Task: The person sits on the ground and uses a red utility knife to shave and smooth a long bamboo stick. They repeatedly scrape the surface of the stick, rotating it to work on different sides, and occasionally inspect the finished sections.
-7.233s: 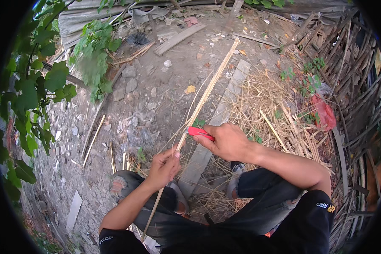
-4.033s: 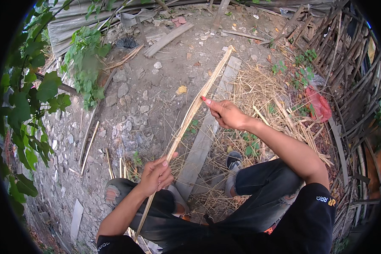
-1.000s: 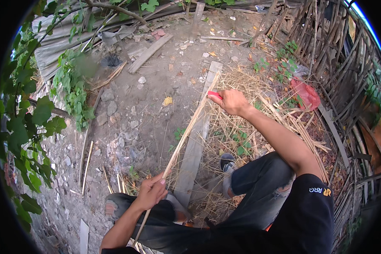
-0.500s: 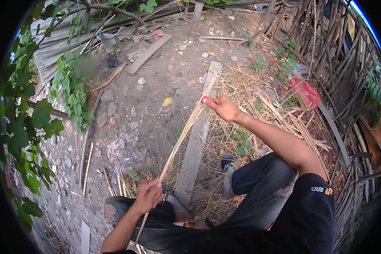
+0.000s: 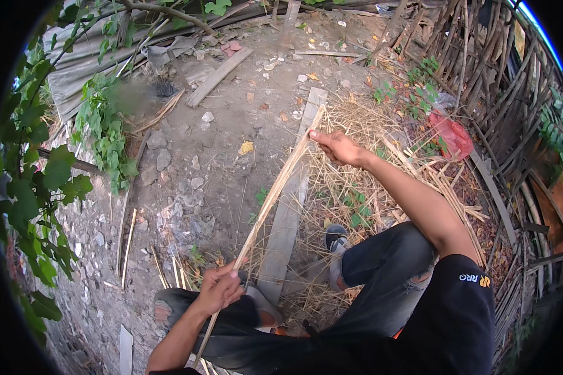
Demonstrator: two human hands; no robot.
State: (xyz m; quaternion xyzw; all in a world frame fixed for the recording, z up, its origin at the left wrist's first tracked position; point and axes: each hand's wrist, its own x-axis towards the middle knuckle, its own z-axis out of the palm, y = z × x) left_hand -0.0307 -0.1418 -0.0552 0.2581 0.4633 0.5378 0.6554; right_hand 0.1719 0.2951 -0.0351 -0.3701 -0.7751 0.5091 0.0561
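A long, pale wooden strip [image 5: 270, 201], which looks like split bamboo, slants from my lap up and away to the right. My left hand [image 5: 220, 289] is closed round its lower part, thumb on top. Near the upper end, my right hand [image 5: 339, 149] has its fingers curled and its thumb pressed against the strip's edge. Whatever else lies inside the right fist is hidden. Beneath the strip, a long grey plank [image 5: 286, 219] rests on the ground, running away from my feet.
Loose shavings [image 5: 363, 128] cover the ground right of the plank, with cut strips [image 5: 441, 181] beside them. A red plastic bag [image 5: 451, 136] lies by the stick fence [image 5: 475, 69]. Leafy vines [image 5: 59, 172] hang at left. Another board [image 5: 220, 77] lies farther off.
My right hand has moved slightly up and away along the strip. The red piece that showed at its thumb is out of sight now. My left hand has stayed nearly in place.
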